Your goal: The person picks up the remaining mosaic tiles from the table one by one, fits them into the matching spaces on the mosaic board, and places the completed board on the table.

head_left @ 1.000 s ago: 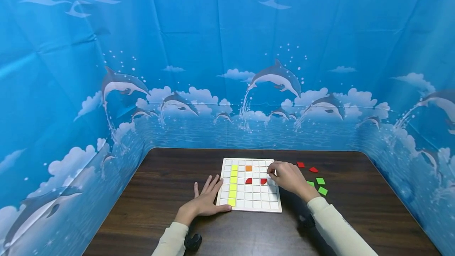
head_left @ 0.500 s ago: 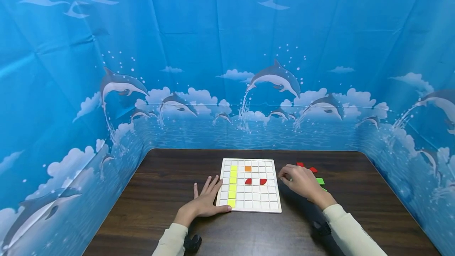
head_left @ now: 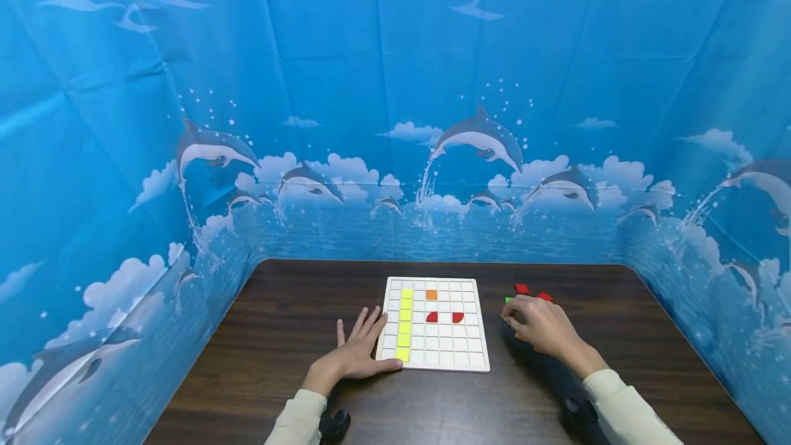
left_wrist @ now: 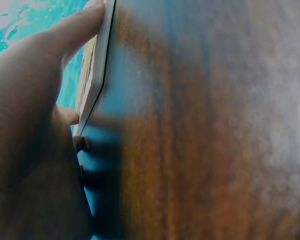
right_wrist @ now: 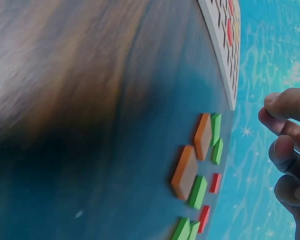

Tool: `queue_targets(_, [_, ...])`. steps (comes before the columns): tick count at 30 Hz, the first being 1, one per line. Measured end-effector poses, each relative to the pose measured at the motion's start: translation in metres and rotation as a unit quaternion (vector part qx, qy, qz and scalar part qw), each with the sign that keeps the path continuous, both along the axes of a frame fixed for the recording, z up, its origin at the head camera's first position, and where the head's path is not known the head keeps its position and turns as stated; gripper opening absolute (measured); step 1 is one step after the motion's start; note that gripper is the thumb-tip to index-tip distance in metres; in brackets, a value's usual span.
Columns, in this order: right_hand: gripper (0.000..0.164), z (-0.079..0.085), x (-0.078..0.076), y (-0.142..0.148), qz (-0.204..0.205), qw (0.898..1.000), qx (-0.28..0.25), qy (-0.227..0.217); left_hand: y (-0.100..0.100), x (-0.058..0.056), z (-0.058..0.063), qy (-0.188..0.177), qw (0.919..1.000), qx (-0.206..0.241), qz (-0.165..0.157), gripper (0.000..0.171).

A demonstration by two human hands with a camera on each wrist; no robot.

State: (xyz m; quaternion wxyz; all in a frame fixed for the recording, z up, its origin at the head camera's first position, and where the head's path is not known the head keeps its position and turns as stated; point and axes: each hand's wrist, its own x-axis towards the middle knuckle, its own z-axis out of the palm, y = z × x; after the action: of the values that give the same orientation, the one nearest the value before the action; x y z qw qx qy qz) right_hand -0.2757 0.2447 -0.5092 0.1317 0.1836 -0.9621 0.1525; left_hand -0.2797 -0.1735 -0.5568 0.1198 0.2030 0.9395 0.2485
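A white gridded board (head_left: 441, 357) lies on the table. My left hand (head_left: 353, 350) rests spread along its left edge, thumb at the near corner. In the left wrist view that thumb (left_wrist: 75, 32) touches the board's side (left_wrist: 101, 70). On the grid are a column of yellow squares (head_left: 404, 325), an orange square (head_left: 431, 294) and two red quarter-circle tiles (head_left: 458, 318). To the right of the board, my right hand (head_left: 544, 327) hovers over loose tiles, fingers bent, thumb near the index finger. Nothing shows between these fingertips in the right wrist view.
Loose orange tiles (right_wrist: 185, 172), green tiles (right_wrist: 198, 192) and red tiles (right_wrist: 216, 183) lie on the table right of the board. My right hand hides most of them in the head view. A blue dolphin-print curtain (head_left: 383, 122) surrounds the dark wooden table (head_left: 278, 307).
My right hand has moved from over the board's right side to the right, over the loose tiles. My left hand has stayed on the board's edge, and the tiles on the board look unchanged.
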Motion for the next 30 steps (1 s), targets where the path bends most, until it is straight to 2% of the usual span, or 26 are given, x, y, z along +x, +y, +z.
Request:
queue_targets(11, [0.012,-0.009,0.008,0.015,-0.029,0.999,-0.008,-0.018,0.001,0.001,0.004,-0.004,1.0,-0.004,0.008,0.117])
queue_targets(17, [0.011,-0.014,0.01,0.022,-0.033,0.999,0.0,-0.028,0.0,-0.001,0.0,0.001,1.0,-0.005,0.007,0.117])
queue_targets(22, [0.012,-0.019,0.012,0.024,-0.041,0.997,-0.001,-0.06,0.0,-0.002,-0.004,0.004,0.9999,-0.01,0.007,0.117])
queue_targets(26, [0.015,-0.023,0.012,0.023,-0.039,0.996,0.018,-0.078,0.0,-0.002,-0.004,0.003,1.0,-0.005,0.005,0.118])
queue_targets(30, [0.017,-0.026,0.011,0.023,-0.033,0.997,0.029,-0.07,0.0,-0.001,-0.003,0.003,0.9999,-0.007,0.007,0.117])
